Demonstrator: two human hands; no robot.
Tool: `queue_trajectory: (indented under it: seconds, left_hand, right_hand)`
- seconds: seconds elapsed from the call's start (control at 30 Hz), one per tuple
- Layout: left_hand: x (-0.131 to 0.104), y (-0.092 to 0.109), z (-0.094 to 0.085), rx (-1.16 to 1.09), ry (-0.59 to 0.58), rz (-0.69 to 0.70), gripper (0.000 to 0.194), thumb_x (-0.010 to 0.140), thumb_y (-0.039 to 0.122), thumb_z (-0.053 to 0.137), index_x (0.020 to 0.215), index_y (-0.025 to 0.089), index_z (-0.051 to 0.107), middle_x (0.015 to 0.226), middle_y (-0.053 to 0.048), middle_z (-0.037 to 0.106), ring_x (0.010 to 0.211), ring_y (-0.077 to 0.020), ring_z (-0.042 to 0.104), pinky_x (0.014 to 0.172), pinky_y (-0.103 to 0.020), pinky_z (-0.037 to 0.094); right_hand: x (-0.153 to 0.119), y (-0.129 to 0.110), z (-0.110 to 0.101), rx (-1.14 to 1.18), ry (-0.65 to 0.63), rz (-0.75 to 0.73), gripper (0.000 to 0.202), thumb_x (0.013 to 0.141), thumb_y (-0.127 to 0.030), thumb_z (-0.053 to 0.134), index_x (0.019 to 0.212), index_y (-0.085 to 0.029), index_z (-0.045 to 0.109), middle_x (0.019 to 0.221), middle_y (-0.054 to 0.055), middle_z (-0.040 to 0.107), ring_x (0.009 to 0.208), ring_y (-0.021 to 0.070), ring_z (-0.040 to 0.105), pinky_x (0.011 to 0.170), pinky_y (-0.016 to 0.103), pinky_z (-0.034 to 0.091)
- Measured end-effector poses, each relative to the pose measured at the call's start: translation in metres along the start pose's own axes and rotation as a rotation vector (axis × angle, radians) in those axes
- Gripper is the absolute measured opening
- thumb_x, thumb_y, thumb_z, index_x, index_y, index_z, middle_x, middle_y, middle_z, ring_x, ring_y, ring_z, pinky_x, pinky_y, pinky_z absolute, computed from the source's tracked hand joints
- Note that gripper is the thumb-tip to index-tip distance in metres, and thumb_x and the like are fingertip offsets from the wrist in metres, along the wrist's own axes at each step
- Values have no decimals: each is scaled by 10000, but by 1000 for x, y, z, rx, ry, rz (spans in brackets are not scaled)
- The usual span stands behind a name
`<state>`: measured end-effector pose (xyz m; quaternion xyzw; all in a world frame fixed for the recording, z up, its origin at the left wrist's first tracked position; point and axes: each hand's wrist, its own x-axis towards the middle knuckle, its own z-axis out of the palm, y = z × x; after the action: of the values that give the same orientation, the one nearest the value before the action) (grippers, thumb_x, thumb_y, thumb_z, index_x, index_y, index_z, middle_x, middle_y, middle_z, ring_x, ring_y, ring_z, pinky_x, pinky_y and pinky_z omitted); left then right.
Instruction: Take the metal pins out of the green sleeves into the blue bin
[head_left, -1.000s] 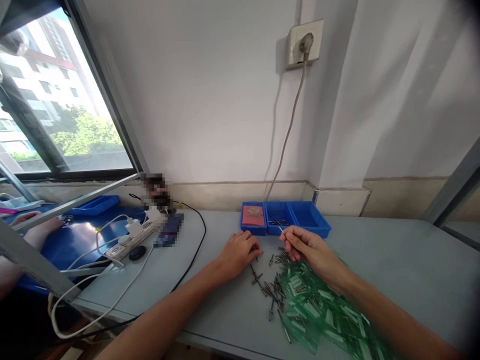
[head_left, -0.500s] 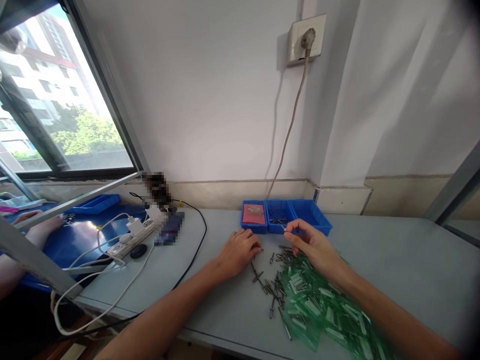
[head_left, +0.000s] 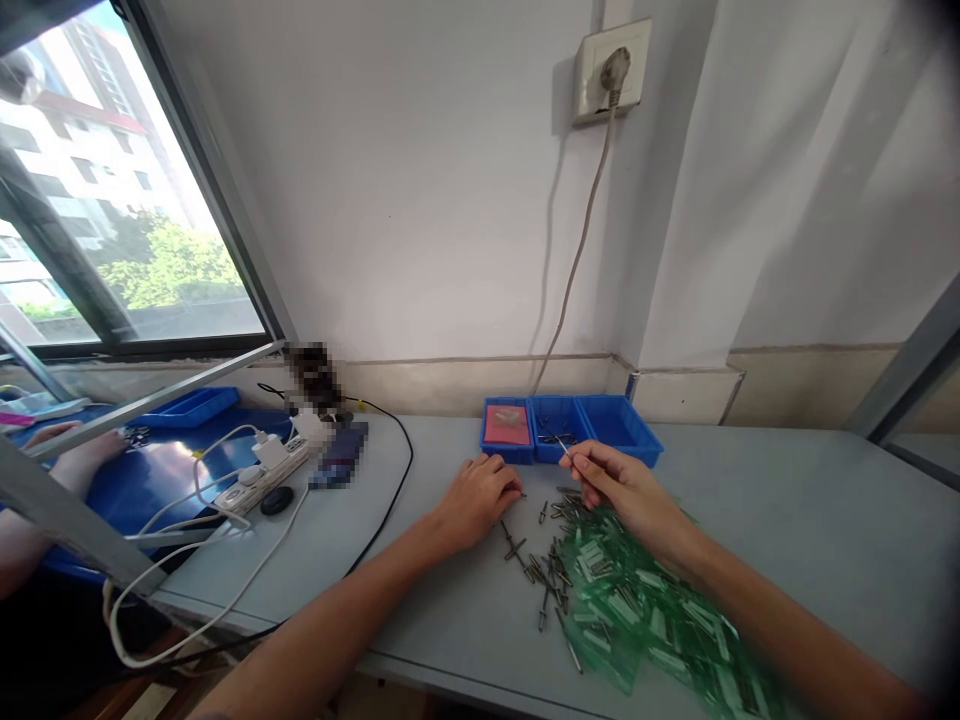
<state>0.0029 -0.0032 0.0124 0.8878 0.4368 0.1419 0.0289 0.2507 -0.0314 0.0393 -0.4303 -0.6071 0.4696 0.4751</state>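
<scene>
on gray tabletop [head_left: 810, 540], the right hand [head_left: 611, 475] is pinching a metal pin [head_left: 565, 449] by the front edge of the blue tray [head_left: 510, 458]; the left hand [head_left: 478, 497] is resting, its grip unclear. few pins [head_left: 551, 437] are lying in the tray's middle compartment, with loose pins [head_left: 546, 575] and green bags [head_left: 652, 610] apparently remaining.

A pale grey wall [head_left: 390, 190] rises behind the grey table [head_left: 817, 540], a beige strip [head_left: 450, 378] running along its foot. On the left, bright daylight enters through a dark-framed window [head_left: 131, 185]; outside stand a white building [head_left: 45, 140] and green trees [head_left: 165, 262]. A cord [head_left: 591, 200] hangs from the wall socket [head_left: 636, 62]. Soft shadows cross the wall's right side, near a slanting metal bar [head_left: 911, 368].
</scene>
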Motion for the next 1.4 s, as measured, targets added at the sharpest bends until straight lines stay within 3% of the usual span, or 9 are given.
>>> queue_trajectory:
  seconds: [0.3,0.63,1.23,1.4]
  left_hand:
    - [-1,-2,5,-5,37,18,114,1044,274,608,1085,213,696,1100,-45,666,1060,-226,602,911,-356,453]
    - [0,4,-4,-28,-10,2,123,1056,238,593,1128,203,686,1160,-49,685,1103,-224,616,950,-354,469]
    - [-3,-5,2,17,-33,79,181,1094,199,441,1148,196,614,1169,-76,652,1064,-233,588,950,-372,468]
    - [-6,-5,2,87,-71,75,225,1061,122,396,1191,205,560,1183,-103,623,1065,-253,568,949,-391,456]
  right_hand:
    - [0,-1,2,91,44,29,505,842,-700,751,977,-213,733,836,16,575,610,128,479,581,277,449]
    - [-1,-4,2,26,70,22,513,838,-719,738,968,-222,728,851,31,609,614,142,492,577,295,459]
    - [-1,-6,2,-56,72,21,535,840,-749,708,957,-227,719,893,46,651,615,150,519,586,301,483]
    - [0,-4,3,-49,69,20,496,853,-721,711,947,-234,720,865,32,629,613,150,518,585,299,478]
